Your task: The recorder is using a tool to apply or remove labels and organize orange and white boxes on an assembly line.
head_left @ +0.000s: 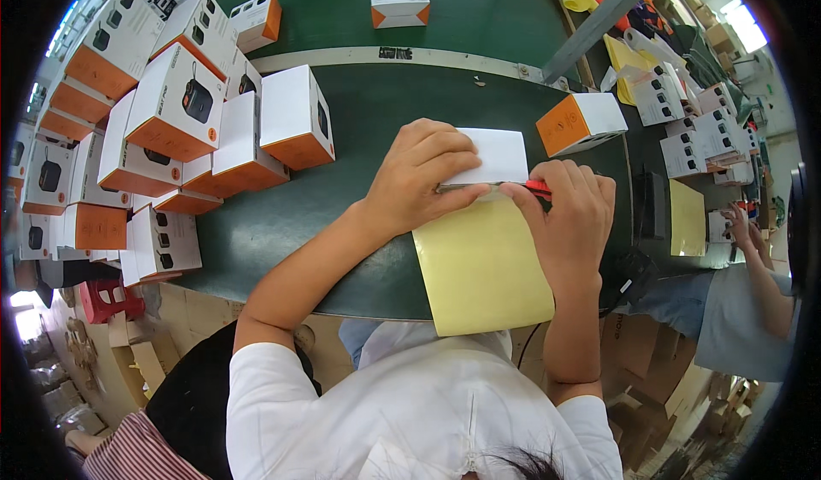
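A small white box (500,148) lies before me on the dark green table. My left hand (423,176) grips its left side, with the fingers over the top and the thumb along the near edge. My right hand (569,210) is closed on a slim red-handled tool (539,188). Its thin tip points left at the box's near edge, between the two thumbs; its exact kind is hidden by my fingers. Below both hands a yellow sheet (483,270) reaches over the table's front edge. A white-and-orange box (581,124) stands just beyond my right hand.
White-and-orange boxes (175,103) are stacked at the left. Another box (400,1) stands beyond a pale metal strip (445,57). A grey post (599,26) rises at the far right. A co-worker's hand (737,222) is beside a second yellow sheet (687,217).
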Demonstrator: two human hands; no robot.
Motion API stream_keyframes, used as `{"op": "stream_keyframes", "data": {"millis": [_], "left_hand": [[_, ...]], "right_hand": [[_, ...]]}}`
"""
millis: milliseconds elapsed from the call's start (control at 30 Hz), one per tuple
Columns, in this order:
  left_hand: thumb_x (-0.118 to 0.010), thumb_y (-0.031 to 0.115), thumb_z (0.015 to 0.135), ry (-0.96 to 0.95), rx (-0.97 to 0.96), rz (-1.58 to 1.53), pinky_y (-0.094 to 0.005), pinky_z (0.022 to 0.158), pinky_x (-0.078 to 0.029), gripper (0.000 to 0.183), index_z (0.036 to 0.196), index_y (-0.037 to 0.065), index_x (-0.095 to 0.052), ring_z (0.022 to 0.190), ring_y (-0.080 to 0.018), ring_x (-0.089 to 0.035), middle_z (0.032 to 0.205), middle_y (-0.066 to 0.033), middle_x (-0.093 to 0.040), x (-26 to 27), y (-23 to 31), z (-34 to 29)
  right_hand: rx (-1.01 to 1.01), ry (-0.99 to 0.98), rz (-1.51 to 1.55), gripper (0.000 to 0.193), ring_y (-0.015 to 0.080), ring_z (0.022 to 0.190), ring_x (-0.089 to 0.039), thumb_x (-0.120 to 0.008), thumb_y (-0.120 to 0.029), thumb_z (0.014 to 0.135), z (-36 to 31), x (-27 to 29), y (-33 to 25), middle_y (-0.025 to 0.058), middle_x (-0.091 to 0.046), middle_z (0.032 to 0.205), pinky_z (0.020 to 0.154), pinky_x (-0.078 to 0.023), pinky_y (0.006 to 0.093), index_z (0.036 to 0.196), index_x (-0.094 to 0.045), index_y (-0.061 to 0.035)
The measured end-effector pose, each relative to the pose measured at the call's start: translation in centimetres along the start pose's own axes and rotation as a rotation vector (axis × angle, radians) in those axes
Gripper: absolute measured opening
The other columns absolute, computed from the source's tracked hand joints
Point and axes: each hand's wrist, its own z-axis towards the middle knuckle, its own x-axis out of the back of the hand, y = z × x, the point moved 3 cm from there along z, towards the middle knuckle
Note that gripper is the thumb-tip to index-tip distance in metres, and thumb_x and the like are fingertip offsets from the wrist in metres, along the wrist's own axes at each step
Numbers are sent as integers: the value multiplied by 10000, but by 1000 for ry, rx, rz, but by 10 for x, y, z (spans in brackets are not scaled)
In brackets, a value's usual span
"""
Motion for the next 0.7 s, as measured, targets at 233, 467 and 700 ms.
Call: {"op": "stream_keyframes", "data": {"millis": [233,467,700], "left_hand": [[-924,167,699,22,-11,32,-405,938,-475,372,1013,83,-742,1067,-267,-640,1080,-57,-696,-7,4,2],[-921,173,699,40,-4,48,-401,927,-482,360,997,77,-742,1062,-261,-642,1070,-56,-703,-7,8,-1],[-925,177,692,15,3,52,-401,920,-492,366,995,73,-747,1049,-269,-650,1071,-57,-710,-7,6,-3]], "right_hand": [[7,-24,-13,362,266,838,-566,-798,-425,850,5,4,9,50,-591,833,842,-383,415,857,-616,-112],[-234,89,-321,353,296,795,-569,-803,-415,856,14,43,71,56,-600,794,758,-414,438,813,-628,-112],[427,177,200,192,186,680,-505,-786,-145,747,-8,5,11,-23,-475,695,725,-382,367,931,-762,-197]]}}
